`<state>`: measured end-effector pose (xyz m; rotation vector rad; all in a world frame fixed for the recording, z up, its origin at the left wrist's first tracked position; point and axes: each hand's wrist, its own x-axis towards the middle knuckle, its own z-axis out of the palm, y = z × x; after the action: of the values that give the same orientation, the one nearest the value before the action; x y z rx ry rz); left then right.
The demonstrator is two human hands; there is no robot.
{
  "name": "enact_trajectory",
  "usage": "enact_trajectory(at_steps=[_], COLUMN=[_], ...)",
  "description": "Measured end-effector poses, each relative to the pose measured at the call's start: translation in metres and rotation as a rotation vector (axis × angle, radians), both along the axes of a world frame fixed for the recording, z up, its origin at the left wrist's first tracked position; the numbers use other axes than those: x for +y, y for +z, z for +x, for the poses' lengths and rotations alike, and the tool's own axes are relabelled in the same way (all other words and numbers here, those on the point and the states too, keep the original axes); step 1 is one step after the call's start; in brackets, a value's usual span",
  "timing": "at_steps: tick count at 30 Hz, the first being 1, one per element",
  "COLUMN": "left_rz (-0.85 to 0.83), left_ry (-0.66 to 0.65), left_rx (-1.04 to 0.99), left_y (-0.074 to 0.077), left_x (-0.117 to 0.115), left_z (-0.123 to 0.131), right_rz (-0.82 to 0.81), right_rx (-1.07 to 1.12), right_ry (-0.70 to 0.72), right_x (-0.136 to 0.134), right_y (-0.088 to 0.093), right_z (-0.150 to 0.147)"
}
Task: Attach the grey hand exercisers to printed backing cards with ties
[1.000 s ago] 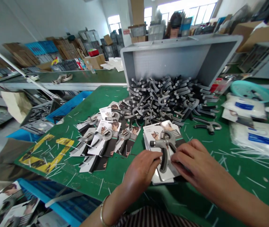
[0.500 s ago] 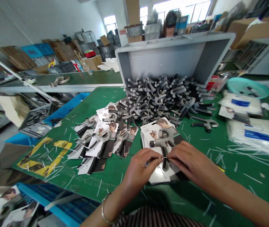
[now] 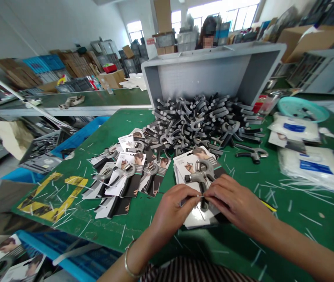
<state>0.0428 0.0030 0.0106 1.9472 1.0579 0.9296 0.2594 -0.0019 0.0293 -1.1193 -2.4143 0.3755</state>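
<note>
On the green table point(image 3: 287, 235) right in front of us, our left hand point(image 3: 171, 209) and right hand point(image 3: 237, 205) meet over a grey hand gripper point(image 3: 200, 176) that lies on a stack of printed cards point(image 3: 190, 166). Our left fingers point(image 3: 192, 197) are closed in a pinch on a thin white tie point(image 3: 201, 196) that crosses the lower handle of the hand gripper, and our right fingers point(image 3: 214, 194) are closed on the same tie from the other side, so the fingertips of the two hands nearly touch. The hand gripper sits with its metal spring end pointing away from us and its handles toward us, one of them hidden under our fingers. A bracelet point(image 3: 128, 262) circles our left wrist.

Just to the left of the stack lie the finished cards point(image 3: 123, 180), each carrying its own gripper, fanned out and overlapping. Beyond them is a big pile of loose grippers point(image 3: 199, 121), spilling out of a grey bin point(image 3: 208, 70) tipped on its side. One single gripper point(image 3: 252, 154) lies apart to the right of the pile. Farther right are white plastic bags point(image 3: 307, 166) with blue labels and a teal bowl point(image 3: 303, 109). Short white strips are scattered all over the table. Behind the bin a person point(image 3: 208, 33) is partly in view.
</note>
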Motion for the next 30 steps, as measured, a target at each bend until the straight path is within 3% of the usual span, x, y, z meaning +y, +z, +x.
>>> enact_trajectory(at_steps=[10, 17, 20, 25, 30], left_rz=[-0.014, 0.083, 0.071, -0.002, 0.076], left_ry=[-0.026, -0.065, -0.014, -0.137, -0.111], left_rx=[-0.006, 0.136, 0.192, 0.202, 0.284], left_y=[0.001, 0.006, 0.013, 0.031, 0.044], left_x=[0.003, 0.006, 0.005, 0.003, 0.005], left_z=[0.001, 0.003, 0.0, -0.004, 0.0], right_rz=[0.017, 0.07, 0.069, -0.019, -0.012], right_rx=[0.079, 0.124, 0.15, 0.178, 0.151], right_ry=[-0.017, 0.043, 0.046, 0.024, 0.055], right_x=[0.001, 0.004, 0.006, 0.005, 0.005], right_y=[-0.002, -0.002, -0.002, -0.003, 0.004], right_z=[0.002, 0.0, 0.001, 0.0, -0.004])
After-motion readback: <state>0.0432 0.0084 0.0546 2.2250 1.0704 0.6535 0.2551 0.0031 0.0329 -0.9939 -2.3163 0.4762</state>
